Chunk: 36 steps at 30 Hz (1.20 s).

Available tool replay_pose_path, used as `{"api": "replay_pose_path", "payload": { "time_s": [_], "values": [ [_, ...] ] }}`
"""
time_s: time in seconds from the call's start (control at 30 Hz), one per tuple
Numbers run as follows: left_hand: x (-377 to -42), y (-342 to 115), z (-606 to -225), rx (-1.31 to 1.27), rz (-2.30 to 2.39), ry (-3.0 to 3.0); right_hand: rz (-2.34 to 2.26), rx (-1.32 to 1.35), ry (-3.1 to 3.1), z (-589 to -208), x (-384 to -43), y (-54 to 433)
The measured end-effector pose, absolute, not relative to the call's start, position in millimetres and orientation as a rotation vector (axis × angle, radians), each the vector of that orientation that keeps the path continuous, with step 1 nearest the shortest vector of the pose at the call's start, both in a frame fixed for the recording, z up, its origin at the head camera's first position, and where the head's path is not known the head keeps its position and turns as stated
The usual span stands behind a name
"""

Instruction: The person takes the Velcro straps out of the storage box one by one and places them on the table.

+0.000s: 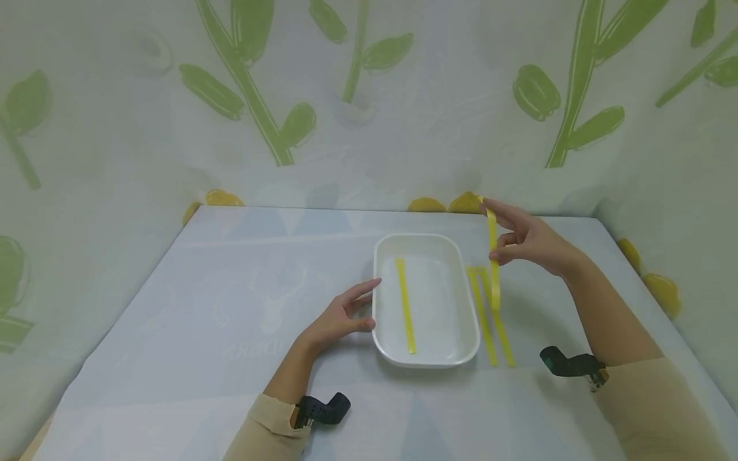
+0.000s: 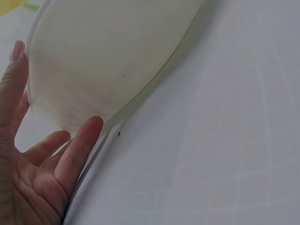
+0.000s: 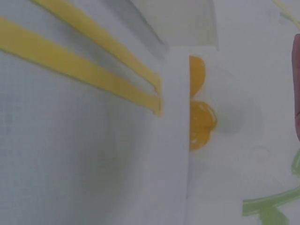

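Note:
A white rectangular tray [image 1: 423, 365] stands on the table, with one flat yellow strip [image 1: 406, 307] lying lengthwise inside it. My left hand [image 1: 340, 315] rests its spread fingertips and thumb against the tray's left side; the left wrist view shows them touching the tray's outer wall [image 2: 108, 51]. Over the table, right of the tray, my right hand [image 1: 530, 242] pinches another yellow strip [image 1: 495, 285], which hangs nearly upright. Beneath it, two yellow strips [image 1: 485, 330] lie beside the tray. Only a sliver of a finger [image 3: 297, 89] appears in the right wrist view.
A pale patterned cloth [image 1: 173, 320] covers the table. Behind the table's far edge rises a white curtain-like backdrop [image 1: 450, 128] with green leaves and yellow shapes, and it continues along both sides. Each wrist wears a black device [image 1: 325, 410].

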<state>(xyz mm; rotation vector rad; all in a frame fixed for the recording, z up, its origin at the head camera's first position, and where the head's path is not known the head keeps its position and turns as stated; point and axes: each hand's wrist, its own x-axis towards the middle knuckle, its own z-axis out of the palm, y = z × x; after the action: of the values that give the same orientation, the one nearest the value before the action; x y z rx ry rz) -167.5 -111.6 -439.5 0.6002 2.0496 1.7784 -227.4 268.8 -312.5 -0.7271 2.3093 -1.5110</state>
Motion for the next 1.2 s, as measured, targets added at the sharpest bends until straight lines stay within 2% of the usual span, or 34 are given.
{"api": "replay_pose_path", "payload": {
  "time_s": [0.3,0.73,1.2],
  "values": [
    [-168.7,-113.6,-439.6,0.608,1.781,2.053,-1.438,-0.642,2.39,-320.6,-211.0,285.8],
    [-168.5,-112.2,-441.1,0.592,1.783,2.04,-1.432,-0.692,2.296,-346.1,-187.3,314.3],
    [-169.6,-112.2,-440.4,0.623,1.806,2.02,-1.393,-0.602,2.235,-377.7,-176.3,328.6]
  ]
}}
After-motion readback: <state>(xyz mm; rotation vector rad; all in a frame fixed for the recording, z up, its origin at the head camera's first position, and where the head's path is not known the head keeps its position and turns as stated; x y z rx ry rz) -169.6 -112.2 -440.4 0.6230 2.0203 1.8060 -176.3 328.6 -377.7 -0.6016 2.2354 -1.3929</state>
